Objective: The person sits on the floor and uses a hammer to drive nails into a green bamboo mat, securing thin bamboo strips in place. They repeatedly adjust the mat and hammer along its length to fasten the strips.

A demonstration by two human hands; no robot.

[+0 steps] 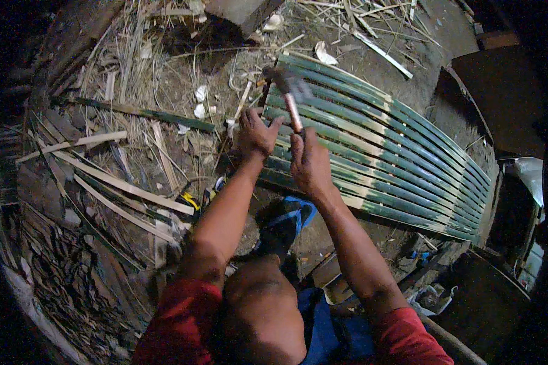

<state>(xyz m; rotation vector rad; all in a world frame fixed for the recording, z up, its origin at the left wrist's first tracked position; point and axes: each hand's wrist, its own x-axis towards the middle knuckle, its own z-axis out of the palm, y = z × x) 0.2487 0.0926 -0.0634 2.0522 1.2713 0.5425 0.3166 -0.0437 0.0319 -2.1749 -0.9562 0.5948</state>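
My right hand (309, 163) grips the wooden handle of a hammer (291, 91), whose dark head is raised and blurred above the left end of a panel of green bamboo slats (383, 152). My left hand (257, 135) rests with fingers spread on the panel's left end, just left of the hammer handle. The slats run side by side from upper left to lower right over the dirt ground. My foot in a blue-strapped sandal (286, 225) sits below the panel's near edge.
Loose bamboo strips (128, 188), dry straw and shavings cover the ground at left. A long green bamboo stick (146, 114) lies at upper left. A yellow and black tool (192, 199) lies by my left forearm. A woven bamboo surface (73, 274) is at lower left.
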